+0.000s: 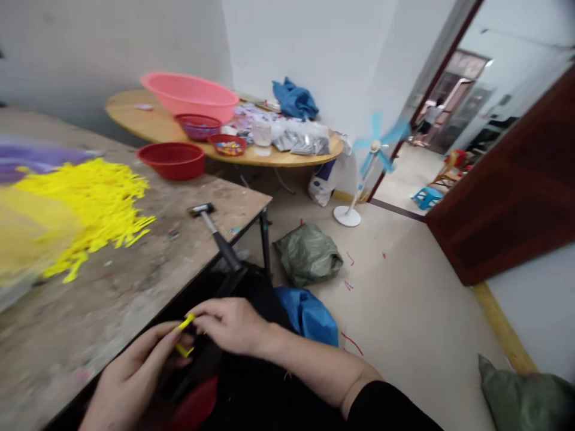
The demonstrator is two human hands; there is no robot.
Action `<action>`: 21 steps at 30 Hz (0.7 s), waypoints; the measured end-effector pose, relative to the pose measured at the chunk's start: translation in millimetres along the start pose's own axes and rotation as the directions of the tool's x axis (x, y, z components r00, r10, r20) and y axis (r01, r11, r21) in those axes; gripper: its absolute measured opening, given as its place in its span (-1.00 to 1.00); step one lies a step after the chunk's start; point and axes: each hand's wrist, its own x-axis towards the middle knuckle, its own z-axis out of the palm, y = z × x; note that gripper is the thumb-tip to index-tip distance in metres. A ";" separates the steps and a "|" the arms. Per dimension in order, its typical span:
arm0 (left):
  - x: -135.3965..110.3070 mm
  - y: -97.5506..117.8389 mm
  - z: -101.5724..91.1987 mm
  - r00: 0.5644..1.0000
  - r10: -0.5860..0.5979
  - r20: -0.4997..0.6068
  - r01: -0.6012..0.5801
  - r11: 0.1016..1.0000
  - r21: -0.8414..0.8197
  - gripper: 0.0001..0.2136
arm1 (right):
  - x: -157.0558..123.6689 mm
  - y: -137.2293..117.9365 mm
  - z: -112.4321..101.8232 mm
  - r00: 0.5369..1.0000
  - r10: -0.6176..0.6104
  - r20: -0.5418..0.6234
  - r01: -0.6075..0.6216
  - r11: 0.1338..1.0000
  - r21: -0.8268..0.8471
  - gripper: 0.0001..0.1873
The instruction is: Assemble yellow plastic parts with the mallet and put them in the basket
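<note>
Between thumb and fingers, my left hand (139, 365) pinches a small yellow plastic strip (187, 322) over my lap, beside the table's front edge. Another yellow end (185, 351) shows below the thumb; I cannot tell if it belongs to the same strip. My right hand (233, 326) is closed, its fingertips meeting the strip's upper end, and they partly hide what is pinched there. On the table, to the left, lies a large heap of similar yellow strips (103, 200), partly spilling from a clear bag (36, 233). A black-handled hammer (215, 233) rests across the table edge.
A red basin (173, 161) stands at the worktable's (148, 263) back. Behind, a round table (130, 114) bears a pink tub (191, 96), bowls and bags. A green sack (308, 254), a blue bag (309, 314) and a fan (374, 146) are on the floor, right.
</note>
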 end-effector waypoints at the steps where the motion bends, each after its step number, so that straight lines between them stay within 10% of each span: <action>1: -4.5 7.0 0.6 0.997 -0.039 0.073 0.044 0.997 -0.067 -0.41 | -2.0 0.1 -1.2 1.000 -0.006 -0.014 0.006 1.000 0.019 -0.75; 21: -15.9 9.6 7.2 0.993 0.068 0.100 -0.024 0.921 -0.388 -0.75 | -5.6 5.4 1.8 0.987 -0.145 -0.074 0.152 0.984 0.093 -0.74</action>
